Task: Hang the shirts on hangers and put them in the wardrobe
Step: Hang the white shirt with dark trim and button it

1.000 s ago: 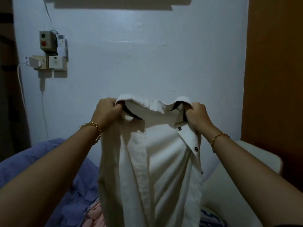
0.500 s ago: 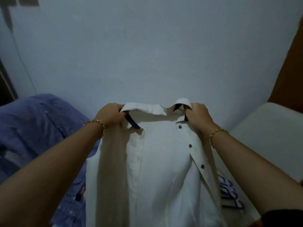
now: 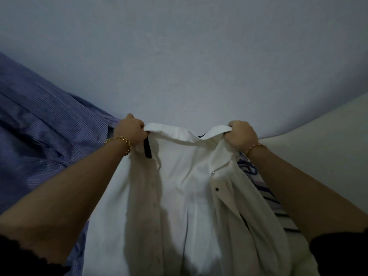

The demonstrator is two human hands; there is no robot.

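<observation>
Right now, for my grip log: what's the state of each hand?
Left hand: closed, gripping the white shirt at one end of its collar.
Right hand: closed, gripping the collar's other end.

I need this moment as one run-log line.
left hand: grips collar of white shirt | right hand: grips collar | dark hanger: partly visible inside shirt | blue checked cloth: lies left

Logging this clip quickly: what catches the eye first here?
A white shirt fills the centre, held by its collar, the left hand gripping one end and the right hand the other. A dark hanger shows under the collar near the left hand; a blue checked shirt lies at far left.
</observation>
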